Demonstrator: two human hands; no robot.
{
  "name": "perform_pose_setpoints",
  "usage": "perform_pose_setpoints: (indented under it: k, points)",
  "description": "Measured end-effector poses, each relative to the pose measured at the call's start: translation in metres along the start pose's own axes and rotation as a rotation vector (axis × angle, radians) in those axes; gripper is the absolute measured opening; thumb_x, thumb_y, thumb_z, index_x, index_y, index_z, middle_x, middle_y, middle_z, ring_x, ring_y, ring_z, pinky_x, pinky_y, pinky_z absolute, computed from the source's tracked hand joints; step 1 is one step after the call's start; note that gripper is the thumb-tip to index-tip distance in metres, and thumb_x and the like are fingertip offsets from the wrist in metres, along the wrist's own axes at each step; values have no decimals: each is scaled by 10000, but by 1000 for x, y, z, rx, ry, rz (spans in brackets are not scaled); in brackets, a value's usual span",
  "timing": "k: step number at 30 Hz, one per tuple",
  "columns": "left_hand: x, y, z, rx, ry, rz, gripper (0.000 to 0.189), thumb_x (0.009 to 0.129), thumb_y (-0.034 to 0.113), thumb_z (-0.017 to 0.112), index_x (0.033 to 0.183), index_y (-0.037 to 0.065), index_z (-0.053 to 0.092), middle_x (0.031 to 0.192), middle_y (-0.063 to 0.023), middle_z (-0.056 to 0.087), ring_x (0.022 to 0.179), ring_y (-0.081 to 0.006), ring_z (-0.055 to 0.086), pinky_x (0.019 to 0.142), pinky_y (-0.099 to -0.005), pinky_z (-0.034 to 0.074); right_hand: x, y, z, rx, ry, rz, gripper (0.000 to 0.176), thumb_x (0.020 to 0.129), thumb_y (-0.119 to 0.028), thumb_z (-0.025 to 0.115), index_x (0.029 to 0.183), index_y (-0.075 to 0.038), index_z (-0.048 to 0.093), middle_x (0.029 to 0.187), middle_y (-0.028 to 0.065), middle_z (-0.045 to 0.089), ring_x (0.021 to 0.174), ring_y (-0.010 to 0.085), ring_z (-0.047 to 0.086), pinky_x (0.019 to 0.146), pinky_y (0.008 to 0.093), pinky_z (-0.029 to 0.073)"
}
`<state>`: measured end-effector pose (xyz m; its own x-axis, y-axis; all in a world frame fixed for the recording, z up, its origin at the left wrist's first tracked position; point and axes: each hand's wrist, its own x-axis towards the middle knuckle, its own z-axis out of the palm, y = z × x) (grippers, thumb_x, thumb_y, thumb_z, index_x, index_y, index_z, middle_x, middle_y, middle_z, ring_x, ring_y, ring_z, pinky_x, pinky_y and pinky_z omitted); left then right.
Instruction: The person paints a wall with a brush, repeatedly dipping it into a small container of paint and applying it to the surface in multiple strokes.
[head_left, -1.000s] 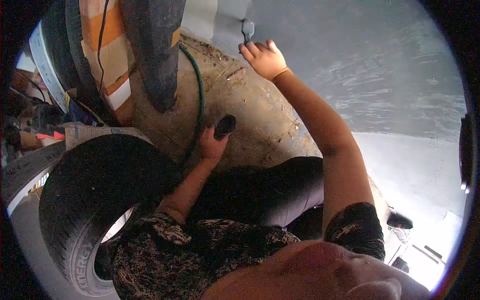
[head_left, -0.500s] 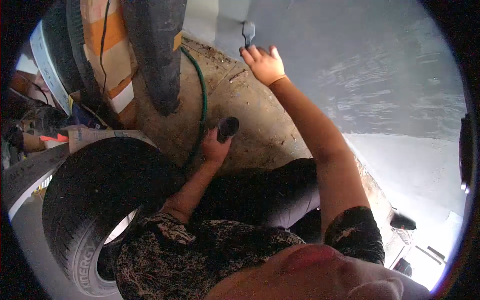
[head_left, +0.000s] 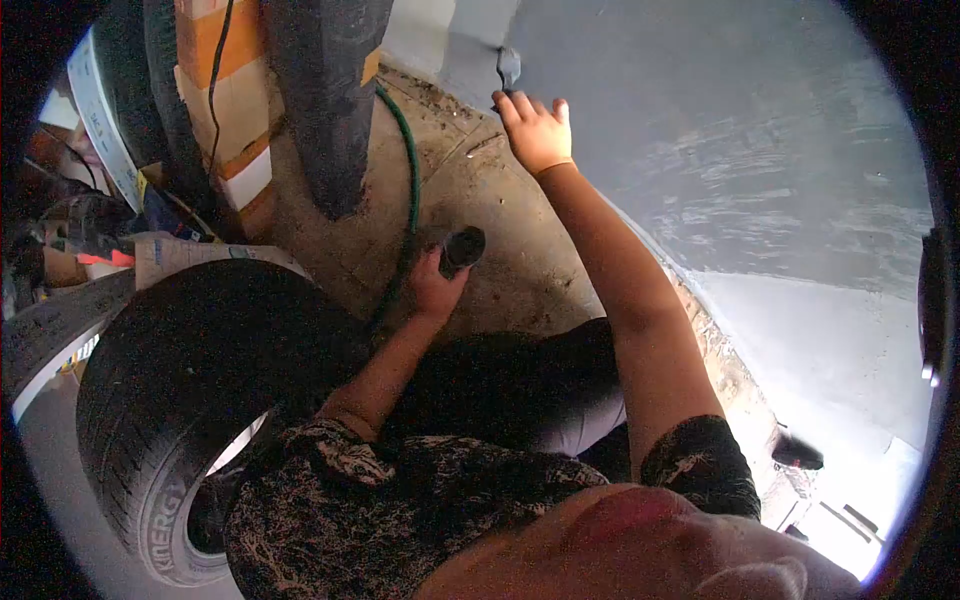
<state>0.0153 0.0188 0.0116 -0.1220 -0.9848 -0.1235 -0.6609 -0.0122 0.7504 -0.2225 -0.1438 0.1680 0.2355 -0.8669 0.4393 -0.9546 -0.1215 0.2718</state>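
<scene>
My right hand [head_left: 538, 132] is closed around the handle of a paintbrush [head_left: 509, 68]. The bristle end touches or nearly touches the low part of a wall [head_left: 640, 90], close to where darker grey paint borders a paler strip. Lower and to the left, my left hand [head_left: 436, 286] grips a dark cup [head_left: 463, 250] with its round opening turned up. What the cup contains is too dark to make out.
Beside my left arm stands a large tire [head_left: 215, 370]. A green hose [head_left: 412, 165] runs over the dirty floor [head_left: 480, 200]. A dark rounded column-like object [head_left: 330, 110] and stacked cardboard boxes [head_left: 225, 90] stand at the upper left.
The whole view has shifted a little, moving the background slightly to the right. The brush stays near the same part of the wall, and both hands keep their hold.
</scene>
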Motion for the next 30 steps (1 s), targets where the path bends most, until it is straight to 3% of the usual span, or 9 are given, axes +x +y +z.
perform_pose_setpoints:
  k: [8,11,14,20,23,26,30]
  points:
    - [-1,7,-2,47,0,-45,692,760,375,794,1285,-11,563,1291,-274,556,1233,-450,499,1026,-524,419,-36,-5,59,58,-282,-9,377,904,-172,500,1278,-214,528,1165,13,595,1032,197,622,953,535,381]
    - [-1,11,-7,35,-16,-63,688,755,378,796,1279,-4,569,1283,-270,561,1208,-448,515,1021,-528,418,-33,-1,42,31,-199,-95,338,932,-212,481,1264,-243,535,1069,-11,589,992,170,624,925,508,388]
    - [2,-3,3,16,-37,-26,687,755,389,794,1279,4,569,1288,-268,559,1207,-439,518,1021,-519,419,-26,-7,29,51,-34,-11,350,919,-212,489,1265,-247,532,1062,-14,570,988,165,619,918,511,388]
    - [0,1,-1,76,25,6,675,760,400,793,1263,7,577,1253,-264,585,1177,-441,542,993,-560,426,-30,-9,48,-18,-153,-82,370,910,-180,494,1274,-241,531,1127,-6,571,1042,168,615,933,513,379]
    - [0,-1,1,-63,35,14,691,750,422,801,1257,8,579,1246,-267,588,1175,-443,545,1002,-560,419,-33,-7,59,63,-264,-68,383,924,-185,485,1303,-214,529,1156,17,592,1062,190,614,968,538,373]
    - [2,-10,7,34,43,33,708,740,433,811,1254,5,578,1246,-268,588,1192,-437,541,1007,-524,433,-31,-8,58,94,-377,23,397,926,-176,484,1319,-219,522,1154,15,599,1074,194,611,984,543,355]
    - [1,15,-12,80,-10,-51,710,737,442,812,1238,-7,586,1236,-268,594,1204,-437,538,1005,-501,446,-30,-6,45,77,-201,-104,404,922,-197,498,1324,-226,518,1153,13,590,1092,191,596,964,541,370]
